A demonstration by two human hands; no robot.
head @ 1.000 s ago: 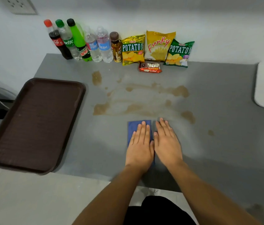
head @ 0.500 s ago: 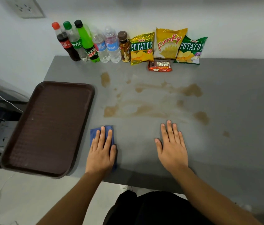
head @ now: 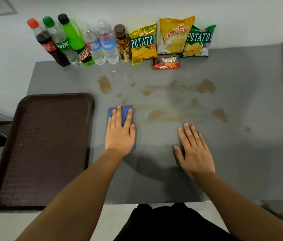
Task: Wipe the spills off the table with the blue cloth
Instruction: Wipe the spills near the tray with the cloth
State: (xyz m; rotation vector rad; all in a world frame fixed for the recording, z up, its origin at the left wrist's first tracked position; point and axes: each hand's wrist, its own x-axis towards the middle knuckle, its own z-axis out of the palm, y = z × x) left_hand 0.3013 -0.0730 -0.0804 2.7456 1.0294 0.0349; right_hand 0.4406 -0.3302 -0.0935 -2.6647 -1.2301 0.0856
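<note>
Head view: left hand (head: 119, 134) lies flat on the blue cloth (head: 126, 110), fingers straight and slightly spread, pressing it to the grey table (head: 241, 153). Cloth shows past the fingertips and along the hand's right edge, just right of the brown tray (head: 46, 145). Right hand (head: 193, 150) rests flat on bare table, fingers straight, holding nothing. Brown spills (head: 205, 86) lie beyond both hands.

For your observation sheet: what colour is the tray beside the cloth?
Dark brown rectangular plastic tray, head view.
</note>
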